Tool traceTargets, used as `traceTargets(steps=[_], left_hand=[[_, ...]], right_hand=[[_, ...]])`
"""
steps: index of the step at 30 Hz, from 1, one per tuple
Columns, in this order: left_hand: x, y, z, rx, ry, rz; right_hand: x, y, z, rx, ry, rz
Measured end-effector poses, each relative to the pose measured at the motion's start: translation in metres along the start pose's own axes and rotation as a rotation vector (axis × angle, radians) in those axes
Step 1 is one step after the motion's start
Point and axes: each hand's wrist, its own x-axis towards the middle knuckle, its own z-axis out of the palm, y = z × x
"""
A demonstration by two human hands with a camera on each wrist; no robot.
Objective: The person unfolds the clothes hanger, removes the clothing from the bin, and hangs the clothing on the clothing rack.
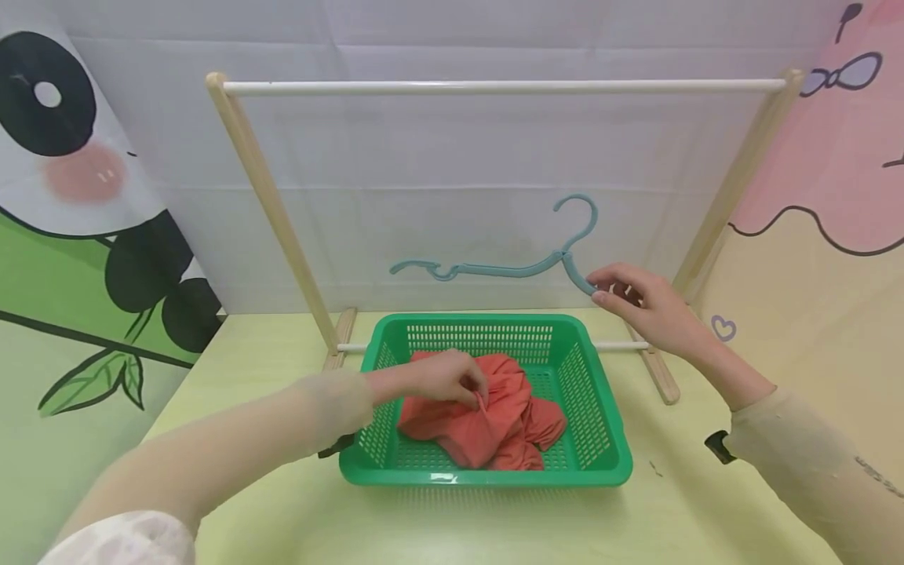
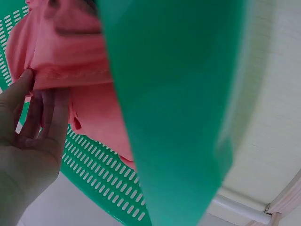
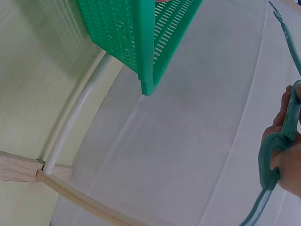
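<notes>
A crumpled red cloth lies inside the green plastic basket. My left hand reaches over the basket's left side and pinches a fold of that cloth. In the left wrist view, the thumb lies on a stitched hem with the other fingers beneath it. What kind of garment it is, the folds hide. Above the basket's back right, my right hand holds one arm of a teal plastic hanger between thumb and fingers. The hanger's hook points up, and its long notched arm extends left.
Behind the basket stands a wooden rack with a white top rail running above the hanger. The rack's feet sit on the pale yellow table. A white cloth backdrop hangs behind, with cartoon prints on both sides.
</notes>
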Motion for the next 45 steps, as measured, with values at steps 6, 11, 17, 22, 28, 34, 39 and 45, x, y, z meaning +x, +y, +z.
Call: traceTargets(steps=[6, 11, 17, 22, 28, 34, 39, 45], left_hand=[[-0.011, 0.0, -0.01, -0.007, 0.031, -0.022], [-0.029, 0.0, -0.024, -0.036, 0.126, -0.076], [-0.052, -0.005, -0.042, 0.054, 0.282, -0.165], [-0.063, -0.013, -0.049, 0.263, 0.373, -0.264], [-0.064, -0.021, -0.052, 0.193, 0.291, -0.229], [-0.051, -0.014, -0.049, 0.015, 0.202, -0.169], [-0.032, 0.001, -0.038, 0.022, 0.146, -0.103], [-0.013, 0.007, -0.017, 0.156, 0.104, -0.057]], right_hand=[[-0.002, 0.001, 0.0, -0.006, 0.002, 0.008], [-0.002, 0.001, 0.002, -0.007, 0.005, -0.004], [-0.003, 0.001, 0.002, -0.003, 0.013, -0.008], [-0.002, 0.002, 0.001, -0.012, 0.015, 0.024], [-0.002, 0.001, 0.0, -0.015, 0.01, 0.014], [-0.001, 0.003, 0.002, -0.023, 0.006, 0.027], [-0.001, 0.004, 0.002, -0.027, 0.006, 0.028], [-0.001, 0.001, 0.003, -0.018, -0.008, 0.028]])
